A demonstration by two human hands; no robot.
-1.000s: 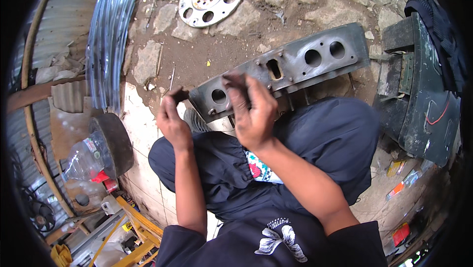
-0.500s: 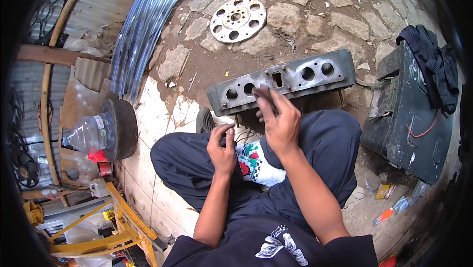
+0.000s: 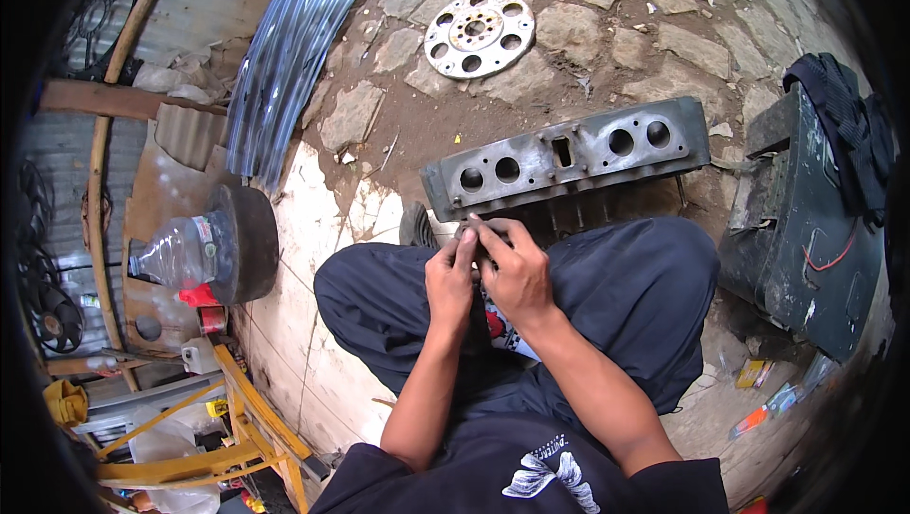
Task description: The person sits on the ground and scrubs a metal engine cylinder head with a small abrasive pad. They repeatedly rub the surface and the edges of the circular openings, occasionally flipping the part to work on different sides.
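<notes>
My left hand [image 3: 449,284] and my right hand [image 3: 518,279] meet above my crossed legs, fingertips pressed together. A small dark piece [image 3: 471,222] shows at the fingertips; its kind is too hidden to make out, and the fingers of both hands close around it. Just beyond the hands lies a long grey metal engine cylinder head [image 3: 594,146], its upper face pierced by round holes and one rectangular opening. It tilts on the ground with studs under its near side. Neither hand touches it.
A pale flywheel plate [image 3: 453,47] with round holes lies on the stony ground ahead. Bluish corrugated sheets [image 3: 284,78] lean at left, near a plastic bottle [image 3: 175,256] in a dark round tub [image 3: 251,244]. A dark green metal case [image 3: 806,220] with cloth [image 3: 834,125] stands at right.
My right hand has come down and left, away from in front of the cylinder head, and my left hand has moved slightly right. The two hands, apart before, now touch. The whole view has shifted slightly.
</notes>
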